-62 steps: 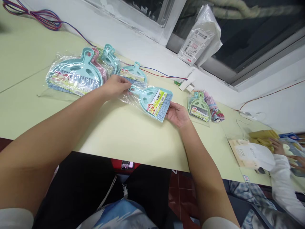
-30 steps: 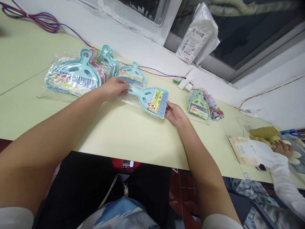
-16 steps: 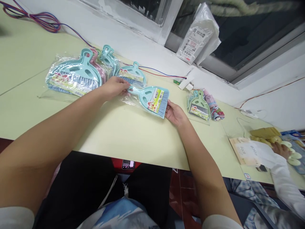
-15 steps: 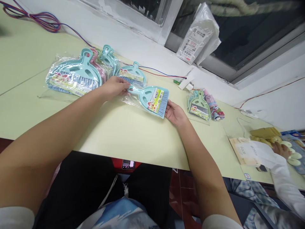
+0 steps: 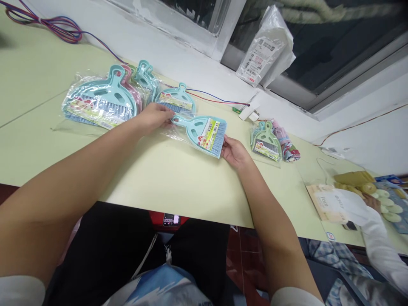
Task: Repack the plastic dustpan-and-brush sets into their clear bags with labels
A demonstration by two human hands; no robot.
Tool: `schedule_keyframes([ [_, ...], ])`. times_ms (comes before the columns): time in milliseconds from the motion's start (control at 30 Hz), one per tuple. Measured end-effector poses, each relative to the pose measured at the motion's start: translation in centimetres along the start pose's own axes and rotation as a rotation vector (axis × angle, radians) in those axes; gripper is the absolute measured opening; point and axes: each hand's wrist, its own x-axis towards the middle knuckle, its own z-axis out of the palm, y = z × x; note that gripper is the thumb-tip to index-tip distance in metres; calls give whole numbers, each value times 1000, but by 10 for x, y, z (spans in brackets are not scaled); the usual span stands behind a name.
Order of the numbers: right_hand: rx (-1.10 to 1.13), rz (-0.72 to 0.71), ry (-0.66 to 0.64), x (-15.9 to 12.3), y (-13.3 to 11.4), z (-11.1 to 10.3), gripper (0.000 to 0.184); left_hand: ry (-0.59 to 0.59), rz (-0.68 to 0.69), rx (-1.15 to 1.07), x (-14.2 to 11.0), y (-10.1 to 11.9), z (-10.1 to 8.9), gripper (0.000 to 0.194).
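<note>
A light-blue dustpan and brush set (image 5: 199, 129) in a clear plastic sleeve lies level between my hands, its printed label and blue bristles facing up. My left hand (image 5: 154, 117) is closed at its handle end, pinching there. At the bristle end, my right hand (image 5: 235, 151) grips the edge, with its fingers partly hidden behind the set. Just behind it, another bagged blue set (image 5: 176, 100) lies near the wall. Several bagged sets, blue, pink and green, form a pile (image 5: 102, 100) left of my left hand. A green bagged set (image 5: 267, 142) lies right of my right hand.
A rolled floral cloth (image 5: 287, 142) sits beside the green set. Coiled cable (image 5: 44, 25) runs along the wall to a white plug (image 5: 250, 114). A wrapped packet (image 5: 264, 51) leans at the window. At far right, a co-worker's sleeve (image 5: 379, 233) reaches over the table near a Face package (image 5: 325, 204).
Over two seconds, the set and my right hand have shifted slightly left, the set turning a little more level. In the last half second my hands barely move; the co-worker's hand shifts.
</note>
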Motion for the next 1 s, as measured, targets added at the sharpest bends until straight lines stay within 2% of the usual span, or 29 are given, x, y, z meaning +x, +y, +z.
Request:
schedule_keyframes([
  [200,-33,-1,18,0,1,1,16,-29,16,-6,-3,4,0,10],
  [433,-38,-12,15,-1,-1,1,13,-18,4,-38,-4,5,0,18],
  [633,-64,-23,28,-3,-3,1,18,-8,-2,-32,0,3,-3,20],
  [1000,-97,-17,44,-4,-7,0,21,13,16,-43,5,1,-6,10],
])
